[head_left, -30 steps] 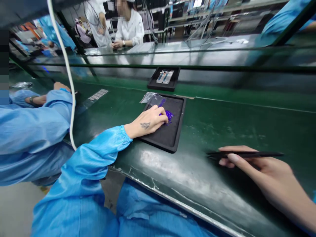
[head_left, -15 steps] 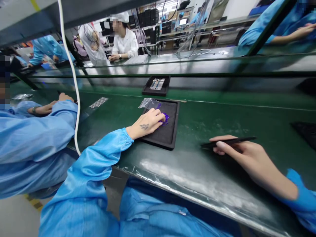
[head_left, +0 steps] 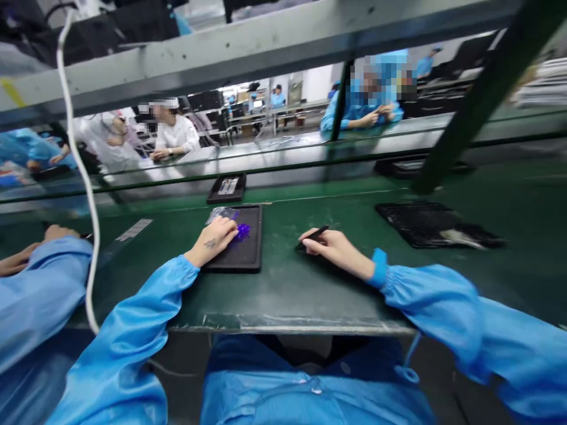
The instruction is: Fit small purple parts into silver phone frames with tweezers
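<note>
While my right hand (head_left: 336, 249) pinches a thin black tool (head_left: 313, 237) between thumb and fingers, my left hand (head_left: 212, 241) lies palm-down just left of the middle of the frame, its fingers curled over a purple blob (head_left: 243, 232). I cannot tell whether those fingers are gripping anything or only pressing down. The blob sits in the upper part of a black tray (head_left: 252, 261), and a clear plastic bag (head_left: 218, 214) lies just beside it, partly under my fingers. The tray rests on a green bench (head_left: 283, 304). Just beyond it, a smaller black tray (head_left: 225, 189) holds a small flat part (head_left: 228, 186). A black mat (head_left: 420, 224) lies on the bench at the right of the frame. A white cable (head_left: 75, 177) hangs at the left, beside a co-worker's blue sleeve (head_left: 39, 277). Across the bench, a person in white (head_left: 170, 133) is at the upper left, and a person in blue (head_left: 361, 115) is at the upper right.
</note>
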Demonstrator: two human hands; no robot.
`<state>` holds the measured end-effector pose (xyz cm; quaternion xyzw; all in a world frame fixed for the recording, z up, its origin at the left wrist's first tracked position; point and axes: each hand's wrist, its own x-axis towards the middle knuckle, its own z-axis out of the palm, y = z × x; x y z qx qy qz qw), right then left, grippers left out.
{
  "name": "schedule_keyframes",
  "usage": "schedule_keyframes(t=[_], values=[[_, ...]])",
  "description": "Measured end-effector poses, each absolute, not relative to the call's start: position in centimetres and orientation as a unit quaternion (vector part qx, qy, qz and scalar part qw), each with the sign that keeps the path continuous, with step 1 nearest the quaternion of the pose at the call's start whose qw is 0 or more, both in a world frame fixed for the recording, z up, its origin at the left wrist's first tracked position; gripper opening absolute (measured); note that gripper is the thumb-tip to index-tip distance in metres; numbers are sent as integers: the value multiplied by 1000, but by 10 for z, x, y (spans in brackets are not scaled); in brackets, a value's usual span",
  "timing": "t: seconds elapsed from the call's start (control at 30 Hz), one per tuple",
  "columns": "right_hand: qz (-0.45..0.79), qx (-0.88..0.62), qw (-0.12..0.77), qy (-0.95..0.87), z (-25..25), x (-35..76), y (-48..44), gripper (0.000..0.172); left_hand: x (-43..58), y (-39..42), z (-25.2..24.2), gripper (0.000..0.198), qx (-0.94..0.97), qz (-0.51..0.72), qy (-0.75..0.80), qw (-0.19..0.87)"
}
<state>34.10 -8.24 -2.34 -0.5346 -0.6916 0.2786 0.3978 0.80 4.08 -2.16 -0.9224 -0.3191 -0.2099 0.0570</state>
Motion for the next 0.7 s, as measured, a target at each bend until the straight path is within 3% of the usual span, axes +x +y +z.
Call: schedule_keyframes(t=[0.3,0.43,0.7], values=[[253,-507,395,-723,-25,333,-94,34,7,41,-10,12,-907,-225,-350,62],[268,-496,391,-727,-26,331,-99,39,7,37,5,16,-909,-207,-359,37],[301,-523,394,-694,-22,299,-64,55,15,57,26,4,-916,-153,-362,-83]])
